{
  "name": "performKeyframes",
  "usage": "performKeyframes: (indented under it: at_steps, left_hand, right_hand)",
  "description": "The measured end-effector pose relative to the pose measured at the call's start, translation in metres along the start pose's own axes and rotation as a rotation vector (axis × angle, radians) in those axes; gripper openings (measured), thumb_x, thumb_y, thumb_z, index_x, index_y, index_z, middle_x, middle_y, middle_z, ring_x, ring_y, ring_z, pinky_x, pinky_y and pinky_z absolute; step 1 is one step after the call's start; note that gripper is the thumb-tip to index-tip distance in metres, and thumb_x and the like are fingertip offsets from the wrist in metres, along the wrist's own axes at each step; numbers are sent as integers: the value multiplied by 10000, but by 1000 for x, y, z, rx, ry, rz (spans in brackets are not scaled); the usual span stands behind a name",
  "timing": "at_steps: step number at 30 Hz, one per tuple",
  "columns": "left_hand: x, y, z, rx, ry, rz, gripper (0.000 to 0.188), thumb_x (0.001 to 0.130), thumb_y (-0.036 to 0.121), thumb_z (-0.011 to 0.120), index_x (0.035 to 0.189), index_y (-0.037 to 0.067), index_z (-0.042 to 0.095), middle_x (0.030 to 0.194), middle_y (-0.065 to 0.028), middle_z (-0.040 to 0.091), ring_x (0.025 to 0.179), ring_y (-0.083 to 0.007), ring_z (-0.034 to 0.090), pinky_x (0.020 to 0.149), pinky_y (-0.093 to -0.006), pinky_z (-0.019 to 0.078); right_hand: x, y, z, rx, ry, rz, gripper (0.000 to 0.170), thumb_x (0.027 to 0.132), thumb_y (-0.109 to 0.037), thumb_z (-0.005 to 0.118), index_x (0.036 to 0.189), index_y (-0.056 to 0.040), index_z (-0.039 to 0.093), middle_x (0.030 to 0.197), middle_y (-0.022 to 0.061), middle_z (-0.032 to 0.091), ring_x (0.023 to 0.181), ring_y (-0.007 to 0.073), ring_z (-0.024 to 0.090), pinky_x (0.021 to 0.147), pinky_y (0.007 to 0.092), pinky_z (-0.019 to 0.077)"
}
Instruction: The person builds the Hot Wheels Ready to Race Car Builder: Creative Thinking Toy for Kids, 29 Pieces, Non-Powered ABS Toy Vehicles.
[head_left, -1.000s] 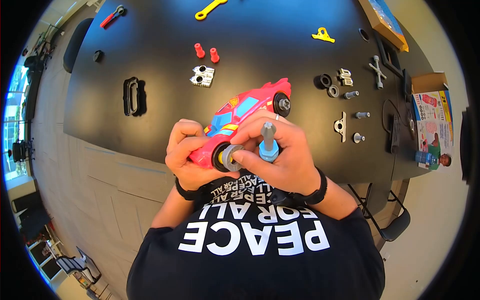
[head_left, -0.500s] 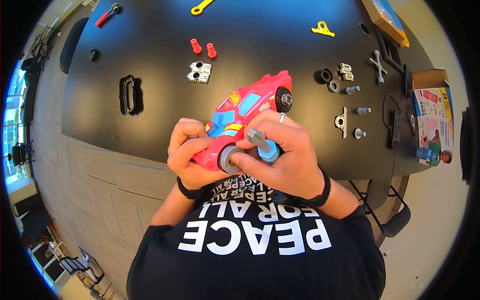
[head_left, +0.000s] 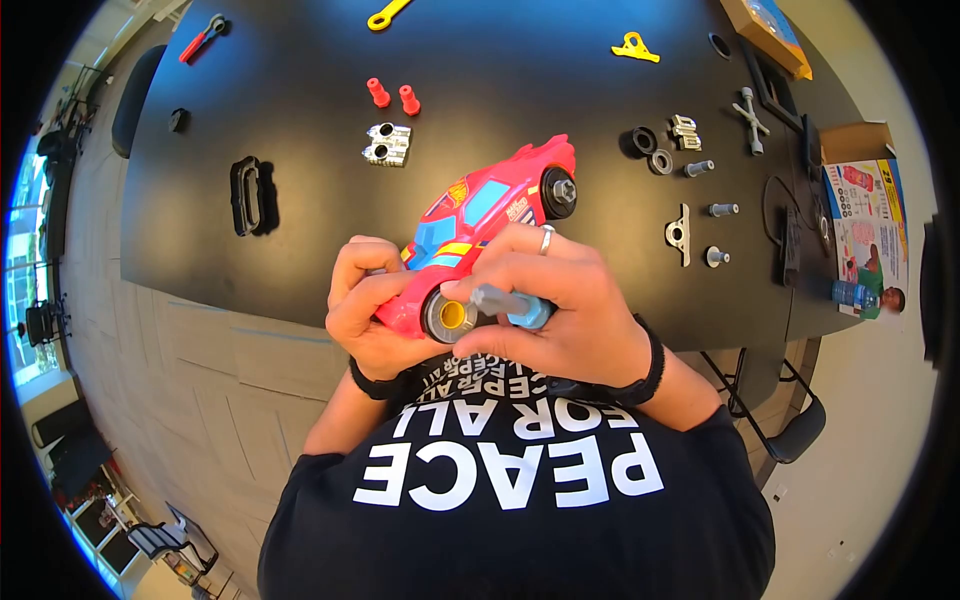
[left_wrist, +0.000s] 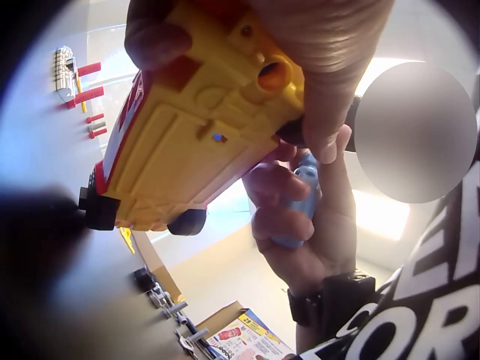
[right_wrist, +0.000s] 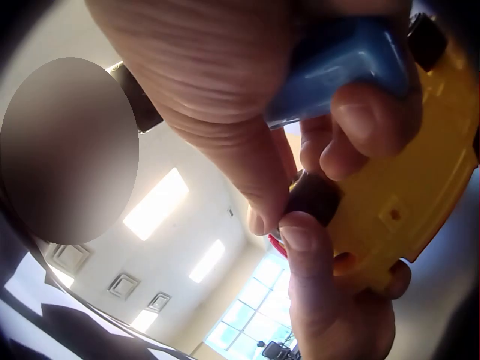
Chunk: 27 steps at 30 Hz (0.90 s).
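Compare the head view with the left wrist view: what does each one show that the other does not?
Only the head view shows the blue windows of the toy car, the grey ring around a yellow centre at one wheel, and the grey tip of the blue-handled tool.

Only the left wrist view shows the car's yellow underside and a bright ceiling light.

Both show the left hand gripping the car, the right hand holding the tool, the silver part and the printed box.

You have one car [head_left: 485,205] and one screwdriver [head_left: 525,310]; your worktop [head_left: 520,85] carries two red pegs [head_left: 378,93], three grey bolts [head_left: 699,169], two silver blocks [head_left: 385,152], one silver bracket [head_left: 684,242], one yellow bracket [head_left: 632,51], one cross wrench [head_left: 751,123], one ratchet [head_left: 200,41] and one spanner [head_left: 388,14].
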<state>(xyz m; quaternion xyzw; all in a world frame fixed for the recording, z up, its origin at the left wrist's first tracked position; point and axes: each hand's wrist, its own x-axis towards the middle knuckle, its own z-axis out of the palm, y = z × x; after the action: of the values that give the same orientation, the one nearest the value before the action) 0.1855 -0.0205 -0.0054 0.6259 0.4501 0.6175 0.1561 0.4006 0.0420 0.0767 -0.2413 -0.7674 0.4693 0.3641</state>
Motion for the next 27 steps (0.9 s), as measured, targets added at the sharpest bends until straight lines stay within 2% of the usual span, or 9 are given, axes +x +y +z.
performKeyframes:
  at_steps: [4,7,10,12,14,16,20,23,27]
  left_hand:
    - [5,1,1,0,-4,59,568,576,216,1112,906,29,690,954,-86,611,808,-208,594,661,-329,470]
    - [6,3,1,-6,-3,36,560,583,207,1109,919,34,695,954,-89,610,815,-216,593,686,-344,475]
    - [5,5,-1,74,-16,27,551,586,196,1102,935,40,705,949,-90,604,832,-229,593,721,-359,477]
    - [-3,2,-4,66,-40,-7,604,604,316,1118,949,46,702,977,-91,603,875,-239,592,765,-376,476]
    - [-5,-1,-8,10,-55,-31,703,611,483,1108,972,48,689,1016,-91,600,911,-241,588,785,-381,474]
    - [-12,-8,-11,17,-40,-36,788,603,609,1075,1005,55,686,1057,-93,600,935,-240,585,804,-389,472]
    - [-14,-15,-14,19,-13,-60,786,614,627,1069,1002,67,676,1083,-97,600,943,-236,588,809,-391,474]
    - [-10,-17,-13,20,-29,-60,786,615,619,1071,1012,63,682,1072,-95,602,940,-238,590,813,-392,476]
    - [-2,-17,-7,42,-60,-7,775,612,581,1084,1033,56,700,1050,-92,604,938,-240,593,809,-393,486]
  right_hand:
    - [-5,0,-1,11,-5,21,436,787,-202,1029,1164,-82,848,953,30,699,846,192,681,762,342,533]
    - [-5,-2,0,62,7,73,351,807,-136,989,1076,-57,777,975,72,695,831,290,673,762,398,544]
    - [-11,4,2,30,19,55,475,811,-190,1016,1231,-64,831,987,45,714,834,184,663,767,328,530]
    - [-16,5,-2,102,32,-21,563,829,-179,1006,1339,-67,796,1004,45,726,826,172,647,762,318,523]
    - [-32,0,-22,106,76,200,598,854,-137,976,1409,-80,763,1030,35,750,853,174,672,779,333,529]
    - [-52,23,-46,-206,175,164,540,885,-120,936,1396,-89,763,1014,39,752,872,210,691,802,347,535]
    - [-96,49,-86,-753,406,361,458,941,-146,863,1376,-77,735,1261,218,713,1062,446,724,950,472,584]
    - [-110,67,-104,-1033,530,516,578,957,-180,852,1495,-78,668,1477,361,610,1242,547,677,1031,510,579]
    - [-92,92,-121,-1038,513,663,766,936,-265,881,1602,-55,565,1564,529,451,1366,615,594,1102,546,553]
